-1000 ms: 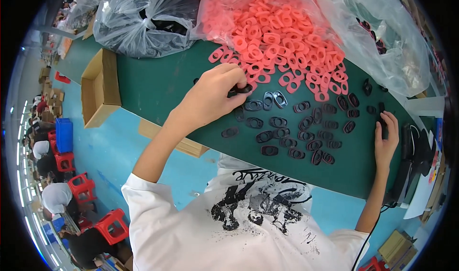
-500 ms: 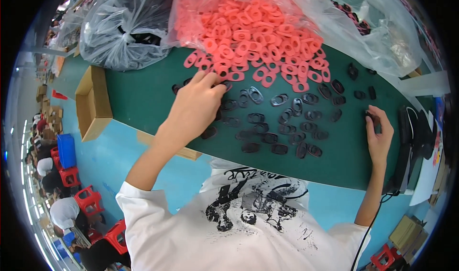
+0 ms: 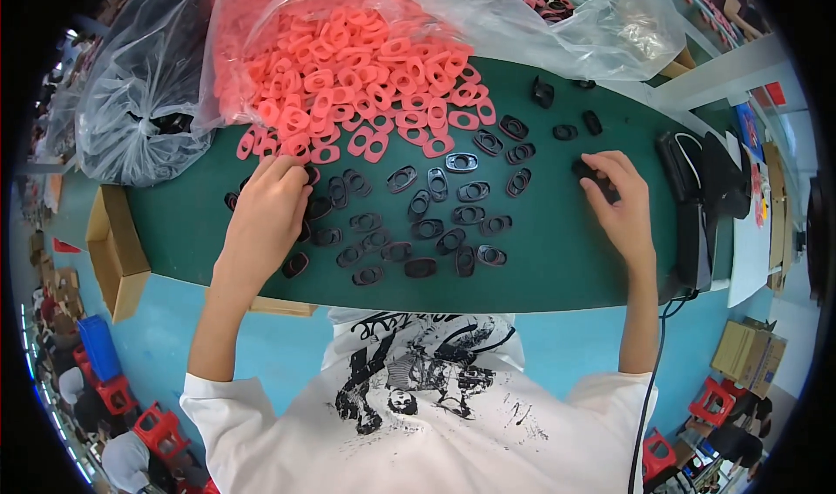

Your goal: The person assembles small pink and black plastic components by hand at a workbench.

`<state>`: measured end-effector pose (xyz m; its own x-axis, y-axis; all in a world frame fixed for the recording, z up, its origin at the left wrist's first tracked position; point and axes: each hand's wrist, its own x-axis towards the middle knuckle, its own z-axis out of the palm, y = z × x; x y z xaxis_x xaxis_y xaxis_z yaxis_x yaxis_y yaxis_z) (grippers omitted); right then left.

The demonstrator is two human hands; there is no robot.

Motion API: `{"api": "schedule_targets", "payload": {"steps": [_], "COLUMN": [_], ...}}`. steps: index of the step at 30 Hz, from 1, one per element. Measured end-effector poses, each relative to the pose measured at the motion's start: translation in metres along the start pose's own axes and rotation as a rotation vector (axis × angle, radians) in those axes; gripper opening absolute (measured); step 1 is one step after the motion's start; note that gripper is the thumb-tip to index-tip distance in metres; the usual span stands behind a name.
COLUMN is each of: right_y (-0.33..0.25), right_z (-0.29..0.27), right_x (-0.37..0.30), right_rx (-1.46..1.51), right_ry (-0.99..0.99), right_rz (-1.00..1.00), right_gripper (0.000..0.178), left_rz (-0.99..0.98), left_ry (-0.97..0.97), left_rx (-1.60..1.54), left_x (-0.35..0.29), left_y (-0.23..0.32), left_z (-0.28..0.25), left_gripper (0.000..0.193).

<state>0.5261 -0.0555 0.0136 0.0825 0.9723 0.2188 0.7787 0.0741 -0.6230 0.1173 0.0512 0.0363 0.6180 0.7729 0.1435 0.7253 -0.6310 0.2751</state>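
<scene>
My left hand [image 3: 266,208] is over the left of the green table, at the lower edge of a heap of coral-pink oval rings [image 3: 344,80]. Its fingers are bunched, tips down. A dark piece with a pink edge [image 3: 312,174] shows beside the fingertips; whatever they pinch is hidden. At the table's right, my right hand [image 3: 625,211] has thumb and fingers curled round a black oval piece [image 3: 597,182]. Between the hands lie several loose black oval pieces with a central hole [image 3: 428,228], some edged in pink. One of them, a glossy piece [image 3: 461,162], catches the light.
Clear plastic bags [image 3: 144,102] flank the pink heap, a dark thing inside the left one. An open cardboard box [image 3: 117,250] stands at the left edge. Black cases [image 3: 688,189] with a cable [image 3: 653,372] lie at the right edge. More black pieces [image 3: 542,91] sit beyond my right hand.
The view has swung right, so the table appears further left. My left hand stays beside the pink heap. The black piece in my right hand's fingers now shows more plainly.
</scene>
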Motion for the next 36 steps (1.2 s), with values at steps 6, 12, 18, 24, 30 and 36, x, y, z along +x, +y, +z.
{"api": "schedule_targets", "payload": {"steps": [6, 12, 18, 24, 30, 36], "right_y": [-0.022, -0.034, -0.040, -0.087, -0.093, -0.103], "right_z": [-0.002, 0.001, 0.004, 0.037, 0.070, 0.071], "right_x": [0.004, 0.010, 0.021, 0.054, 0.077, 0.084], "right_rx": [-0.064, -0.081, -0.055, 0.116, 0.078, 0.159], "right_ry": [-0.093, -0.169, -0.182, -0.115, -0.204, -0.263], "right_rz": [-0.014, 0.030, 0.068, -0.214, -0.454, -0.304], "right_gripper": [0.038, 0.039, 0.038, 0.035, 0.032, 0.029], "left_rz": [-0.058, -0.021, -0.054, -0.028, -0.046, -0.058], "left_ry": [0.007, -0.033, 0.002, 0.031, 0.004, 0.028], "left_rx": [-0.038, 0.000, -0.031, -0.055, 0.021, 0.067], "left_x": [0.001, 0.005, 0.005, 0.002, -0.006, -0.005], "left_y": [0.003, -0.001, -0.001, 0.001, 0.002, 0.005], "left_z": [0.001, -0.002, 0.000, 0.002, 0.005, 0.014], "left_gripper": [0.009, 0.012, 0.012, 0.011, 0.024, 0.030]}}
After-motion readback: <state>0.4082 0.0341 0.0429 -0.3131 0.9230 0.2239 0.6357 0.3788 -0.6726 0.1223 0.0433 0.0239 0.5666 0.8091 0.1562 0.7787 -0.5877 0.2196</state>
